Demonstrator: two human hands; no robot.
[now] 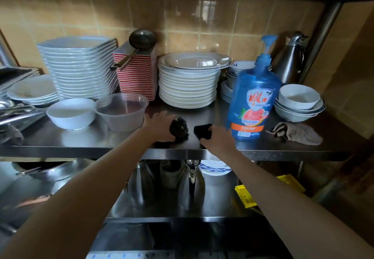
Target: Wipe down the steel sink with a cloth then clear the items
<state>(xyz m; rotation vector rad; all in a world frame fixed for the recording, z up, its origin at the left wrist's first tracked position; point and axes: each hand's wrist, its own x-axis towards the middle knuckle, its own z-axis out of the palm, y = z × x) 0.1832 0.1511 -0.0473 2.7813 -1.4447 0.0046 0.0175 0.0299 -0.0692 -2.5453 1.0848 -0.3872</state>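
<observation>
Left of the detergent bottle [254, 101], a black sponge [201, 130] is pinched under the right hand [219, 140] fingers. A scouring ball [180, 126] is clasped by the left hand [159, 124].

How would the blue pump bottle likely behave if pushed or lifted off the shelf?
The blue pump bottle stands upright, tall with a narrow pump neck, so a high push might tip it. On the smooth steel shelf a low push would probably slide it. Its big body suggests weight, fill level unclear.

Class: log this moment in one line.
left hand: holds scourer | right hand: holds black pad | grey cloth: on steel shelf
</observation>
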